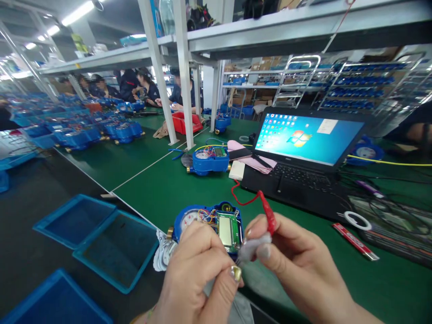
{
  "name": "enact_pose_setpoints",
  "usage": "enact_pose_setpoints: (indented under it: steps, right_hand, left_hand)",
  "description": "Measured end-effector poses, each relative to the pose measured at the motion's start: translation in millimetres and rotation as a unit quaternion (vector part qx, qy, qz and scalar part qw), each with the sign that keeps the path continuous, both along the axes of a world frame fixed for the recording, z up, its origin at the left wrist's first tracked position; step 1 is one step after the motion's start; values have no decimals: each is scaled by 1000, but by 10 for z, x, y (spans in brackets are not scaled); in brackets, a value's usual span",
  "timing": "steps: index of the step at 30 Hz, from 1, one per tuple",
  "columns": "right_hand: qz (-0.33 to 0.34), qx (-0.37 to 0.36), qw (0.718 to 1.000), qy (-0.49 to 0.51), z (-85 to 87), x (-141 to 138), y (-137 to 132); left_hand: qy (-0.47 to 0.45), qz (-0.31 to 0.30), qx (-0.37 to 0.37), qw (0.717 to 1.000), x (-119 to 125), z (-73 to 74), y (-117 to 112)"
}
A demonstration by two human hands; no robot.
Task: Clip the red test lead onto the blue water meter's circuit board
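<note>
Just in front of me on the green bench lies a blue water meter point(199, 209) with its housing uncovered, showing a round dial, thin coloured wires and a green circuit board point(225, 229) with a grey display. My right hand point(300, 258) pinches a whitish wrapped piece point(251, 248) joined to a red-wrapped cable point(266, 211), its tip close to the board's lower right corner. Beside that tip, my left hand point(199, 274) is closed, thumb against the fingers, partly covering the meter. Whatever the left fingers grip is hidden or too small to make out.
Behind the meter stands a second blue water meter point(209, 161). An open laptop point(303, 144) occupies the right, near a red-and-white strip packet point(355, 241) and a white ring point(357, 220). Blue trays point(116, 247) lie left on a dark surface. Metal posts point(184, 76) rise behind; people sit farther back.
</note>
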State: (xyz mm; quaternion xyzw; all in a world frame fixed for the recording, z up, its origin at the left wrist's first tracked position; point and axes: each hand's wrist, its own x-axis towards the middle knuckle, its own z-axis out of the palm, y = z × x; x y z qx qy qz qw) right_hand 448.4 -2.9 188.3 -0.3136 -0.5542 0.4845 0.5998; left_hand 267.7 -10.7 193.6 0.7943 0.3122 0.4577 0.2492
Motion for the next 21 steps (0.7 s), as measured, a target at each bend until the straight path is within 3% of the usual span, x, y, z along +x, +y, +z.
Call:
enact_pose_setpoints:
  steps: [3, 5, 8, 13, 21]
  right_hand:
    - [-103, 38, 993, -52, 44, 99, 32]
    - [-129, 65, 979, -141, 46, 125, 49]
    - [-97, 125, 948, -276, 20, 93, 69]
    - [-54, 197, 908, -366, -30, 27, 117]
    - [-35, 212, 901, -376, -65, 1, 169]
  left_hand:
    - [40, 24, 12, 999, -67, -22, -36]
    - [62, 59, 53, 995, -110, -58, -7]
    - [123, 124, 124, 977, -136, -161, 98]
    - [294, 153, 94, 939, -94, -368, 236]
    - [289, 153, 93, 940, -111, -424, 241]
